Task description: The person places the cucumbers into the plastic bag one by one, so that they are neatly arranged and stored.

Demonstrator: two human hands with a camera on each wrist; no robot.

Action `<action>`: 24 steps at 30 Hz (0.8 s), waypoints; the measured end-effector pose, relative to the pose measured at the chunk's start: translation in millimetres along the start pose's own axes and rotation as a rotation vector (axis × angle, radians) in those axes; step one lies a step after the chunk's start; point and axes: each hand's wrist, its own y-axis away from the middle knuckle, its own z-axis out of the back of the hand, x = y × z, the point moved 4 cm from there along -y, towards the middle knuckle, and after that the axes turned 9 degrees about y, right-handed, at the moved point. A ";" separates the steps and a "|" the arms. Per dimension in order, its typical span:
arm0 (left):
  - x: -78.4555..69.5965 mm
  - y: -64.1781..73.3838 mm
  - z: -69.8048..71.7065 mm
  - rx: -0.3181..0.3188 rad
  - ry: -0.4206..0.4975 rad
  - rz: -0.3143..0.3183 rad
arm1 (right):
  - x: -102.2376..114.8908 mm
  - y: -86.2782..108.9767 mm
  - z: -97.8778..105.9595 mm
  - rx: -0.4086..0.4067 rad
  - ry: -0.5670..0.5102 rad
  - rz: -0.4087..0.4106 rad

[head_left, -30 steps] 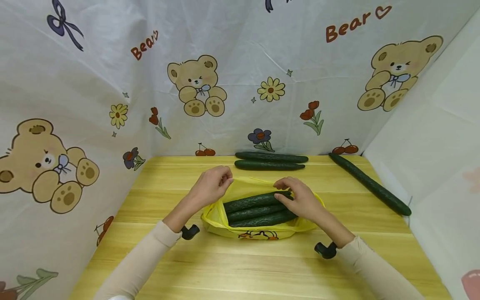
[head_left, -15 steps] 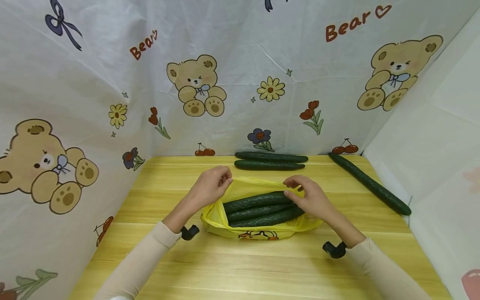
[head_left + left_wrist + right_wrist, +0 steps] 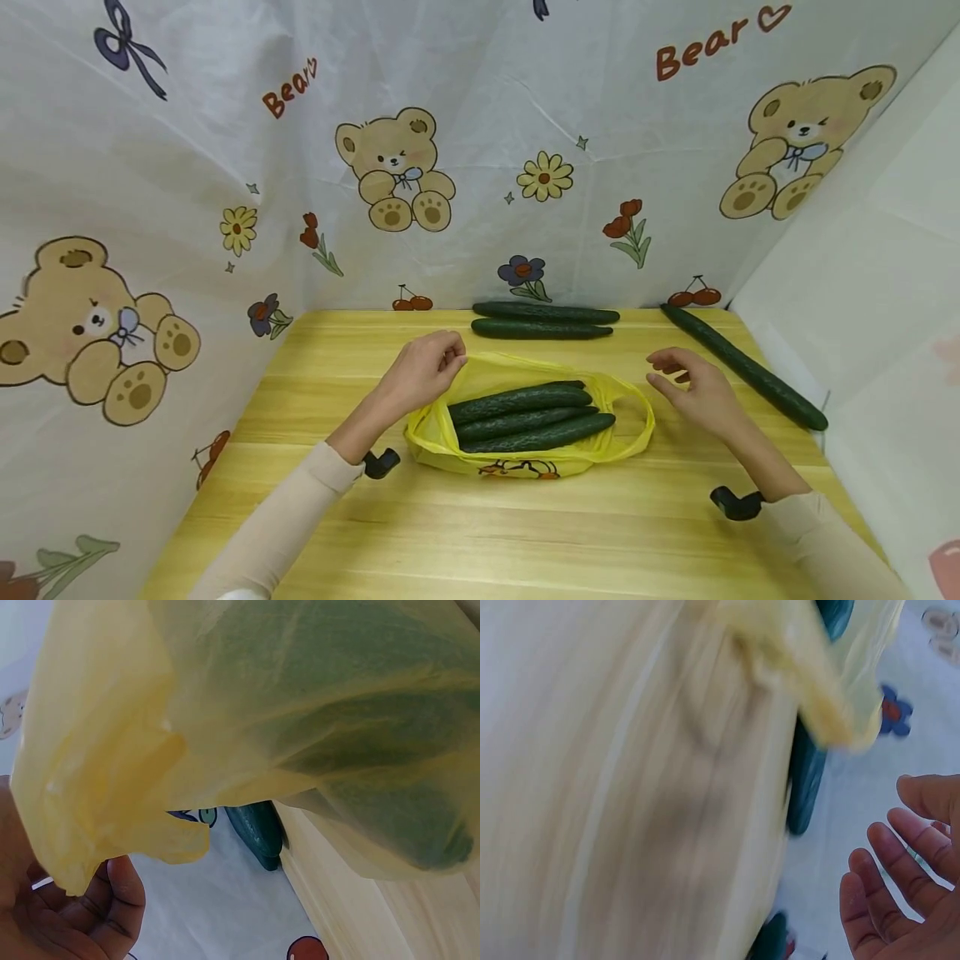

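Observation:
A yellow plastic bag (image 3: 525,364) lies on the table with its mouth wide, and several cucumbers (image 3: 525,417) rest side by side inside it. With curled fingers my left hand (image 3: 423,371) pinches the bag's far left rim; the left wrist view has the yellow film (image 3: 97,787) running into those fingers (image 3: 124,896). To the right of the bag, my right hand (image 3: 697,387) hovers above the table, apart from everything. Its fingers (image 3: 889,915) are loosely bent and hold nothing. One long cucumber (image 3: 742,367) lies slanted beyond it.
Two cucumbers (image 3: 543,313) lie parallel at the table's back edge, against a white cloth wall (image 3: 480,192) printed with bears. Another white wall (image 3: 877,275) bounds the right side. Bare wooden table (image 3: 540,533) stretches in front of the bag.
My right hand has moved from over the cucumbers in the bag out to the right, uncovering their right ends and the bag's right handle. My left hand has stayed on the rim.

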 end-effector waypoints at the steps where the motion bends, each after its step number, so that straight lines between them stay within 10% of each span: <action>1: 0.4 0.5 -0.1 0.001 0.000 0.002 | -7.3 1.3 1.3 -0.011 0.005 -0.007; 24: 5.8 1.6 0.1 -0.011 0.010 0.004 | -120.2 36.4 40.0 -0.055 0.106 -0.193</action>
